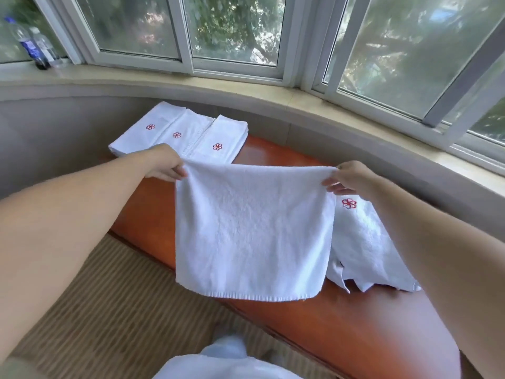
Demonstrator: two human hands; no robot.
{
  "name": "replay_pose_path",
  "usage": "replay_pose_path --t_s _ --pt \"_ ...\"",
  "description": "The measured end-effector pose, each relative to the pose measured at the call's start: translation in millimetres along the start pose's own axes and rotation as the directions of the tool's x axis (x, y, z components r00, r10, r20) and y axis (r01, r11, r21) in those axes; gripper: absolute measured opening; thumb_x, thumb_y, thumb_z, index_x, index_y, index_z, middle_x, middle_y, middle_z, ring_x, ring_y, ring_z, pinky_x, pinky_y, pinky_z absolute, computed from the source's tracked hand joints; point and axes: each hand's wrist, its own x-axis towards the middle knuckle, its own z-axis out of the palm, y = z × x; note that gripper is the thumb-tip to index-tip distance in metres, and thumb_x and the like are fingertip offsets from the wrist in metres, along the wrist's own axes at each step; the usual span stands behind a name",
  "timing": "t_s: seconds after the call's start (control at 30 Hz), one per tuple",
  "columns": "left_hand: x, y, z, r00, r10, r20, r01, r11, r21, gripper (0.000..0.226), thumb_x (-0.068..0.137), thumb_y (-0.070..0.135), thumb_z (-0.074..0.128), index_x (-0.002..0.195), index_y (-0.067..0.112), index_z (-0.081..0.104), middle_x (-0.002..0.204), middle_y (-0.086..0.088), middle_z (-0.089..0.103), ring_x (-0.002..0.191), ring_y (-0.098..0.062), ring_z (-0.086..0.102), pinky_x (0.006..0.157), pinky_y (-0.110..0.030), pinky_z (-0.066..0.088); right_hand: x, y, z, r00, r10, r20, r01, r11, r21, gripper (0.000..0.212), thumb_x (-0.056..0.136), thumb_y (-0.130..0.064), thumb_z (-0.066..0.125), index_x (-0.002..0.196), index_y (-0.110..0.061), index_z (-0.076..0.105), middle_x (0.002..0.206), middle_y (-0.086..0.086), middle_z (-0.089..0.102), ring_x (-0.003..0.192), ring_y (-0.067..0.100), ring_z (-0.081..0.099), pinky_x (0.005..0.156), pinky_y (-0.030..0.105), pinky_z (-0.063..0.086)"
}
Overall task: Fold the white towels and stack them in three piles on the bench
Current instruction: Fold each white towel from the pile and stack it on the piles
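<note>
Head view, centre of the frame: white towel [252, 231] held up in the air, stretched flat between two hands, lower hem hanging free above the orange-brown bench [355, 324]. Left hand [164, 165] pinched on the upper left corner, fingers curled round the cloth; right hand [352, 177] pinched on the upper right corner, thumb and fingers closed on the edge. Upper left of the frame: three folded stacks [180, 135] laid side by side and touching at the far end of the bench, each showing a red flower mark on top. Right of centre, just behind the hanging towel: loose heap of unfolded towels [371, 247] on the bench, one red mark showing, partly hidden by the right forearm. Along the top: curved window sill [246, 91] with two plastic bottles [35, 47] at upper left. Lower left: striped carpet [109, 296]. Judged mid-task: piles already begun, more cloth waiting, this towel spread out at the start of its fold. Next move likely called for bringing the two pinched corners together, or lowering the towel onto the bench, to halve it with edges matched, then folding down to the size of the stacks.
</note>
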Motion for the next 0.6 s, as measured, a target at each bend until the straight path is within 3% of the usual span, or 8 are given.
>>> replay_pose_path --t_s 0.1,0.17,0.23,0.37,0.43,0.53,0.6 --pt "33.6 -20.5 34.1 1.0 0.022 -0.007 -0.022 0.985 -0.174 0.063 0.104 0.017 0.056 0.158 0.029 0.026 0.122 0.002 0.057 0.11 -0.023 0.058 0.095 -0.042 0.054 21.9 20.4 52.7 0.998 0.052 -0.035 -0.048 0.995 0.088 0.066 0.098 -0.01 0.057 0.156 -0.027 0.03 0.117 0.002 0.055 0.109 0.021 0.058 0.087 0.04 0.061" --pt "53.4 -42.9 61.7 1.0 0.001 0.031 0.003 0.992 -0.125 0.075 0.101 0.022 0.059 0.159 0.041 0.015 0.132 0.004 0.045 0.118 -0.022 0.052 0.103 -0.047 0.05 33.5 41.5 90.1 0.995 0.102 0.019 -0.102 0.994 0.03 0.081 0.098 -0.014 0.061 0.161 -0.034 0.014 0.127 0.001 0.045 0.109 0.024 0.055 0.081 0.037 0.06" --pt "72.2 -75.7 87.0 0.995 -0.038 0.089 0.043 0.998 -0.053 0.07 0.099 0.022 0.06 0.158 0.037 0.025 0.134 0.004 0.045 0.117 -0.021 0.051 0.101 -0.043 0.049 43.7 70.4 122.6 0.988 0.145 0.062 -0.146 0.989 0.013 0.076 0.097 -0.009 0.062 0.16 -0.026 0.022 0.121 0.005 0.048 0.093 0.024 0.055 0.068 0.03 0.05" --pt "94.7 -146.4 117.3 0.973 -0.166 0.162 0.149 0.982 0.113 0.058 0.1 0.02 0.058 0.155 0.022 0.038 0.137 -0.003 0.047 0.112 -0.021 0.051 0.093 -0.037 0.051 46.7 128.5 158.7 0.936 0.316 0.154 -0.297 0.945 -0.135 0.052 0.098 -0.012 0.063 0.148 -0.014 0.048 0.113 0.007 0.049 0.093 0.023 0.052 0.073 0.032 0.047" --pt "98.2 -176.3 127.3 0.95 -0.241 0.201 0.207 0.962 0.177 0.057 0.1 0.021 0.057 0.154 0.021 0.039 0.139 -0.003 0.046 0.118 -0.022 0.05 0.096 -0.038 0.052 43.8 151.6 167.3 0.904 0.382 0.19 -0.345 0.917 -0.199 0.048 0.1 -0.014 0.06 0.147 -0.01 0.05 0.114 0.007 0.048 0.093 0.024 0.05 0.067 0.03 0.045" --pt "102.6 -208.9 140.6 0.921 -0.318 0.224 0.258 0.93 0.261 0.055 0.1 0.022 0.056 0.152 0.018 0.038 0.132 -0.002 0.046 0.117 -0.021 0.048 0.099 -0.041 0.052 41.0 177.5 177.9 0.893 0.427 0.143 -0.385 0.888 -0.251 0.048 0.101 -0.013 0.06 0.147 -0.008 0.049 0.122 0.013 0.054 0.101 0.023 0.049 0.079 0.032 0.045" --pt "105.3 -223.4 149.3 0.907 -0.368 0.203 0.303 0.908 0.291 0.056 0.1 0.021 0.057 0.151 0.015 0.035 0.126 -0.002 0.045 0.115 -0.023 0.049 0.095 -0.041 0.055 40.4 192.8 183.5 0.872 0.478 0.103 -0.446 0.865 -0.232 0.048 0.101 -0.016 0.059 0.148 -0.012 0.048 0.123 0.015 0.056 0.095 0.024 0.053 0.079 0.03 0.045"
